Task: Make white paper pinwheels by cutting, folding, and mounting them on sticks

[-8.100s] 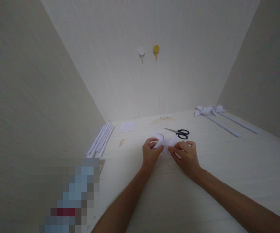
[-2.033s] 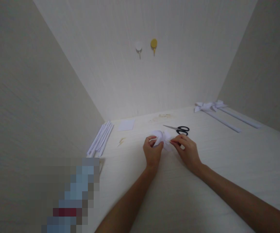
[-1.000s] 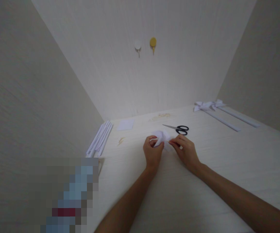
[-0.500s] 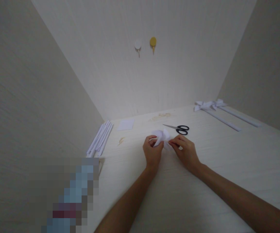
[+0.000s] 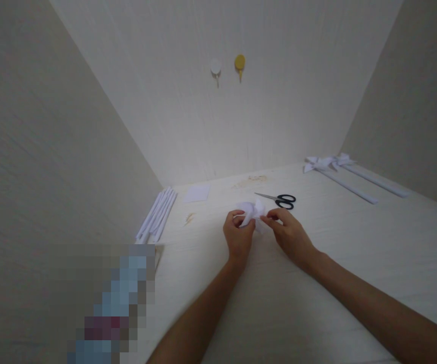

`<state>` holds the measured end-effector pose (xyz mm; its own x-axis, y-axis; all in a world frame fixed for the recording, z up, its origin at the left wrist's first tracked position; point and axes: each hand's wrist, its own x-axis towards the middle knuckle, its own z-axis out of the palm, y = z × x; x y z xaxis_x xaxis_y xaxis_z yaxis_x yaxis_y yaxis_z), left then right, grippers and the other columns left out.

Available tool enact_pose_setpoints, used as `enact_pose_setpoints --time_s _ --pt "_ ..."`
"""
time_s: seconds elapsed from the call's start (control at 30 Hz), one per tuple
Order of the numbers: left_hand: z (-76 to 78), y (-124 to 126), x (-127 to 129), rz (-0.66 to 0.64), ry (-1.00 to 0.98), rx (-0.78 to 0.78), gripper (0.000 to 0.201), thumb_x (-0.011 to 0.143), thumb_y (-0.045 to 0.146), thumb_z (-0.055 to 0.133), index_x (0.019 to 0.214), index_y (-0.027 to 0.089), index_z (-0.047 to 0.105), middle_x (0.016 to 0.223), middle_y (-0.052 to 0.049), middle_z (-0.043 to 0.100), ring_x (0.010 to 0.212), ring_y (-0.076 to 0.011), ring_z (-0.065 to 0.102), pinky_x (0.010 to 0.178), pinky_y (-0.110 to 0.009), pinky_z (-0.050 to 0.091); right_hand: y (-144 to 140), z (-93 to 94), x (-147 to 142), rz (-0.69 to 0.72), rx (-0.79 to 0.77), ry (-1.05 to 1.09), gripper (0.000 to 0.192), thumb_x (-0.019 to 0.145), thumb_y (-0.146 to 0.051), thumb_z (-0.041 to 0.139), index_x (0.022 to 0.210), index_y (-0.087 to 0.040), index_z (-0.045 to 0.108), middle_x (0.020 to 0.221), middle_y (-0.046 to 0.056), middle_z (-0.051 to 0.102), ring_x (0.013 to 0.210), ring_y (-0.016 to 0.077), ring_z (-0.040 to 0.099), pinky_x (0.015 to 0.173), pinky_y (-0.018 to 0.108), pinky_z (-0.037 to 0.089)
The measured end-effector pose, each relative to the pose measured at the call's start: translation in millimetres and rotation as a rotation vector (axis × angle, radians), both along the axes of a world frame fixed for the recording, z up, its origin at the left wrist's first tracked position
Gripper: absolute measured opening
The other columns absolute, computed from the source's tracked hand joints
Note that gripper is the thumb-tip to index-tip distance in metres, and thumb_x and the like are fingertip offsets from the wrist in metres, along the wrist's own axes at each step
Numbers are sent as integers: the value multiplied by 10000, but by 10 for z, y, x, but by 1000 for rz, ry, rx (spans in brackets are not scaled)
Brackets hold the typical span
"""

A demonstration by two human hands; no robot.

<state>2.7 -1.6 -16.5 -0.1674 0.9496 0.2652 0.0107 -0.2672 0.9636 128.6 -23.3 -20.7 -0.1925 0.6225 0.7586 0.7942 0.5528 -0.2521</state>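
My left hand is closed on a white folded paper pinwheel, its thumb and fingers gripping the lower left side. At the pinwheel's right edge is my right hand, with fingertips brought together against the paper's middle. Whatever those fingertips pinch is too small to make out. Just beyond the hands lies a pair of scissors with black handles, its blades pointing left.
Rolled white paper sticks lie at the left, near a white paper square. Small thin wooden pieces lie closer. Two finished-looking pinwheels on sticks rest at right. Wall hooks hang above. Something pixelated is at lower left.
My right hand's fingertips have shifted slightly left and up, closer against the pinwheel. My left hand keeps its hold, and the things on the table stay put.
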Motion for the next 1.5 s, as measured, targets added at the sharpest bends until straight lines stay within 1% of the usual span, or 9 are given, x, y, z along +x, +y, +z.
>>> enact_pose_setpoints --time_s 0.13,0.27,0.47,0.6,0.77,0.93,1.1,1.3,1.5 --pt "11 1 -3 13 -7 -11 251 545 125 588 770 162 481 580 18 579 536 -116 560 501 -203 417 -13 23 2 -19 21 -64 241 818 -160 354 870 -187 588 792 72 540 749 170 469 642 293 423" --pt "40 -6 -1 16 -1 -17 253 537 126 591 762 163 483 560 26 577 515 -110 552 480 -194 403 -13 21 4 -4 24 -59 241 813 -153 366 878 -205 592 804 66 547 751 169 470 642 296 427" --pt "39 0 10 2 1 -38 264 536 139 601 771 163 482 562 23 582 507 -114 556 476 -200 411 -18 20 10 53 -5 82 217 803 -146 396 863 -192 599 764 64 575 721 162 504 642 298 440" --pt "26 1 12 4 9 -47 275 539 145 606 785 162 485 573 15 587 506 -117 557 470 -201 412 -23 30 7 43 -37 160 145 792 -184 446 807 -181 590 714 53 589 683 154 536 631 286 446" --pt "35 6 -2 37 -1 -84 290 527 150 619 787 161 491 589 3 598 514 -124 564 462 -199 408 -15 28 -10 29 -107 246 112 769 -207 480 749 -185 588 689 40 619 631 151 562 594 281 454" --pt "38 15 -22 42 -7 -81 291 525 155 620 785 164 490 595 -4 606 523 -129 572 464 -200 411 1 27 -15 22 -166 356 90 738 -212 515 695 -184 589 651 30 617 583 148 560 555 276 465" --pt "27 26 -27 46 11 -70 289 525 158 620 786 163 496 599 -5 604 542 -134 579 479 -204 417 2 27 -6 22 -185 340 82 723 -185 531 681 -173 600 639 33 622 580 149 568 564 274 465" --pt "33 23 -29 55 17 -79 293 529 161 617 796 158 496 617 -14 604 557 -138 583 484 -206 421 13 -14 16 30 -209 256 106 748 -192 504 742 -179 608 716 38 649 645 161 593 596 272 463" --pt "40 8 -26 48 34 -62 278 540 158 606 791 160 485 610 -15 603 546 -138 579 486 -210 424 -2 -8 13 63 -263 248 126 775 -202 469 735 -180 586 634 12 630 551 132 579 526 231 442"
